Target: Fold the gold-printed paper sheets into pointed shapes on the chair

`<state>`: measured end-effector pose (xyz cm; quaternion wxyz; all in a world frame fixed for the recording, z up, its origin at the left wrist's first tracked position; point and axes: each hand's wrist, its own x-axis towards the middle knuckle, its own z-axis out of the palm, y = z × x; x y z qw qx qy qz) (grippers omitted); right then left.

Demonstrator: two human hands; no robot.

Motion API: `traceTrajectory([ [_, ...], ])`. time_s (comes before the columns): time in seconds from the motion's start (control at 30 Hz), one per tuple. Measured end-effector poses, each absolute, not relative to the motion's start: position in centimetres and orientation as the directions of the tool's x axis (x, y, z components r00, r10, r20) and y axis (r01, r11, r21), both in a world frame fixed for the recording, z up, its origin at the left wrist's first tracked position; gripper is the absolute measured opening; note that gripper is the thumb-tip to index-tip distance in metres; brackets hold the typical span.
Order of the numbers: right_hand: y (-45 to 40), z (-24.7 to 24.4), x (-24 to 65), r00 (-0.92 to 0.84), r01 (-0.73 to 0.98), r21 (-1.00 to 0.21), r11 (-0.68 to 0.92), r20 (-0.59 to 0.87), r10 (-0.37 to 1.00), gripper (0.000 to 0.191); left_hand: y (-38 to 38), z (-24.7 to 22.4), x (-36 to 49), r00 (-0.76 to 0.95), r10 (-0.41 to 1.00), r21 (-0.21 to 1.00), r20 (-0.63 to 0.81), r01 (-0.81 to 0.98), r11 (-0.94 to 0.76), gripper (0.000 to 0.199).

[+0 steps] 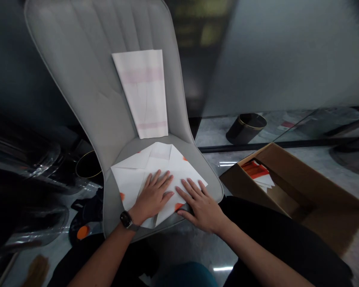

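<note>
A partly folded white paper sheet (160,164) with small orange-red patches lies on the seat of a grey chair (77,67). My left hand (154,196), with a dark watch on its wrist, rests flat on the sheet's lower middle, fingers apart. Over the sheet's lower right edge is my right hand (201,207), its fingers stretched out and touching the paper. Neither hand grips anything. Behind the sheet, a folded white paper piece (145,95) with pale pink bands leans against the chair's backrest.
To the right on the floor stands an open cardboard box (314,175) with red-and-white paper pieces (259,173) inside. A black bin (89,164) is left of the chair, near a round orange item (83,232). A glass wall (281,59) rises behind, showing another dark bin (247,128).
</note>
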<state>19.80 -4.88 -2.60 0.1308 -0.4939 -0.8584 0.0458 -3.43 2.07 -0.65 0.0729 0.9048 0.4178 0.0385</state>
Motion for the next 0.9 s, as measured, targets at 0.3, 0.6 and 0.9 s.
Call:
traceTrajectory([
  [0.3, -5.2, -2.3, 19.4, -0.434, 0.868, -0.185, 0.461, 0.17, 0.885, 0.07, 2.3, -0.7, -3.4, 0.652, 0.757, 0.143, 0.043, 0.746, -0.651, 0.05],
  [0.6, -6.5, -2.3, 20.2, -0.303, 0.931, -0.161, 0.328, 0.161, 0.939, 0.074, 2.5, -0.9, -3.2, 0.647, 0.761, 0.139, 0.054, 0.75, -0.647, 0.051],
  [0.9, -7.7, -2.4, 22.7, -0.046, 0.985, -0.153, 0.082, 0.224, 0.973, 0.086, 2.7, -0.9, -3.2, 0.643, 0.765, 0.162, 0.03, 0.752, -0.638, 0.052],
])
